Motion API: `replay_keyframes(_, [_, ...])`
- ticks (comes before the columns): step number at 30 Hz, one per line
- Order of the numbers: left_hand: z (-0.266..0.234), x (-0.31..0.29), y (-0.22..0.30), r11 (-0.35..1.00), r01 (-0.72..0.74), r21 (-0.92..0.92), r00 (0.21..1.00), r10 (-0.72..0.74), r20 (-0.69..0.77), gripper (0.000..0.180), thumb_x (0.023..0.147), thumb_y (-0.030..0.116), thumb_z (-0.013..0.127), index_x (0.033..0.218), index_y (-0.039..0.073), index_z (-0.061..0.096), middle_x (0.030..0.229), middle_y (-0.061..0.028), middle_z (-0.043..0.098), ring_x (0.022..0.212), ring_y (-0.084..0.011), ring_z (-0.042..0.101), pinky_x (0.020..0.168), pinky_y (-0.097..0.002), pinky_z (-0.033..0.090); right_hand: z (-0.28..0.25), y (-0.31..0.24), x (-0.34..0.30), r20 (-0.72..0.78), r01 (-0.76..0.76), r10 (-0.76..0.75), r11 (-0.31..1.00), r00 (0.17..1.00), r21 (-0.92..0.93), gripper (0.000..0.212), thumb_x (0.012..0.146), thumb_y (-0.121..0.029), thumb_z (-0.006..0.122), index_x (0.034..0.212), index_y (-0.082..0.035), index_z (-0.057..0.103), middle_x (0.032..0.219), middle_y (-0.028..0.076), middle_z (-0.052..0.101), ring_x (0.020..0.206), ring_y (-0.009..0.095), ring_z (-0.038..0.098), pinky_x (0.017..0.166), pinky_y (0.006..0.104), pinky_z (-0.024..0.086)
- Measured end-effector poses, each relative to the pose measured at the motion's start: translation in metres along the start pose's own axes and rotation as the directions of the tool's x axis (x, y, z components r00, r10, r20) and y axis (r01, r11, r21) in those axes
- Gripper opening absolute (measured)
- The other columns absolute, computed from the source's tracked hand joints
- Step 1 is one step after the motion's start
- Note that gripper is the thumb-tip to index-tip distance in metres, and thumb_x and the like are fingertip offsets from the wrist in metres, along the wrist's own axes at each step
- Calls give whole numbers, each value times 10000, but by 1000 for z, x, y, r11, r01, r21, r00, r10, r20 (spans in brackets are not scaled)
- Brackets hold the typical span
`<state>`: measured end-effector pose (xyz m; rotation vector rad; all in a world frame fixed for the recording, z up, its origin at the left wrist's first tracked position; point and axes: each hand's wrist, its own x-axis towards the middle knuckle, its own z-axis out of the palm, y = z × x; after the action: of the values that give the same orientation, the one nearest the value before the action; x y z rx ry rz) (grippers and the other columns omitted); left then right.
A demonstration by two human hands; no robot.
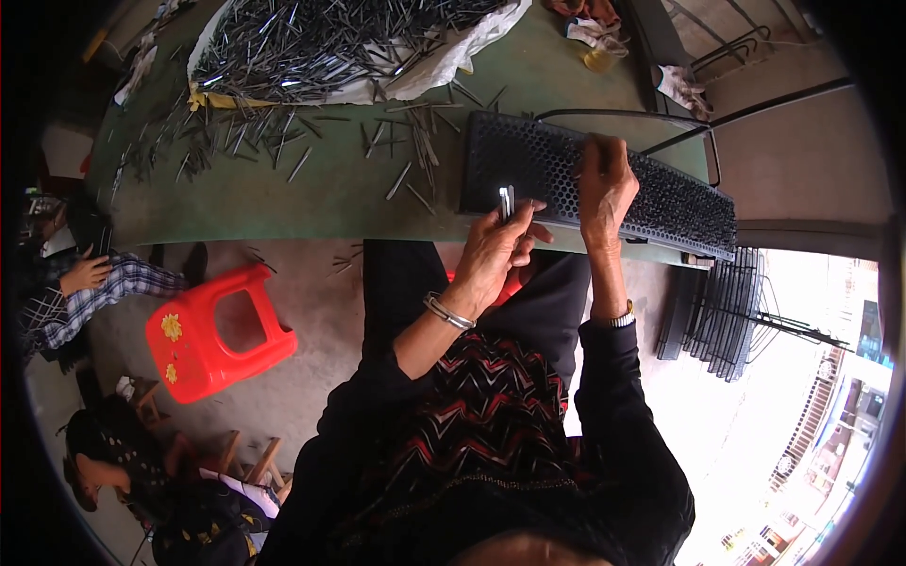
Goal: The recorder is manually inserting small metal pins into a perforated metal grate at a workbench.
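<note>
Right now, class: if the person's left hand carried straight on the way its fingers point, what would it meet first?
Probably the black perforated tray: the left hand holds thin metal pins pointing up toward its near edge. Depth is unclear, so it may pass just above.

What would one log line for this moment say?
left hand: holds thin metal pins | right hand: rests on black perforated tray | green table: loose pins scattered
</note>
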<state>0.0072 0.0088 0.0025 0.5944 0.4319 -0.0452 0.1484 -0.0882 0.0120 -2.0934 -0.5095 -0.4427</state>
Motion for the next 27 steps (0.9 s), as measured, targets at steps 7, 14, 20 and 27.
replay_keyframes(7, [-13,5,-7,998,-51,25,997,50,63,256,940,223,565,1102,25,579,879,-104,654,649,-41,414,572,-191,348,18,9,1,82,117,-104,975,991,-187,48,874,-113,574,886,-66,581,764,140,615,678,330,604,592,369,472])
replay_keyframes(14, [-3,2,-7,999,-52,-1,999,52,13,187,960,215,526,961,29,548,963,-168,675,596,-70,428,525,-209,357,15,-11,3,167,91,-13,878,986,-470,127,855,-206,616,923,-99,625,941,123,586,794,319,619,645,403,501])
replay_keyframes(20, [-2,0,-4,994,-101,50,995,102,-9,182,954,210,536,900,37,550,899,-126,675,591,-72,446,536,-205,367,-32,-29,-14,678,-288,144,952,721,103,190,838,-144,623,953,6,647,897,84,618,826,168,625,717,285,489])
replay_keyframes(27, [-1,0,-10,983,-54,175,998,59,-24,243,957,252,530,960,16,588,865,-89,669,633,-96,548,573,-223,444,-41,-36,-21,761,-552,218,807,611,211,155,819,-93,625,916,29,622,793,69,625,758,123,605,695,253,486])
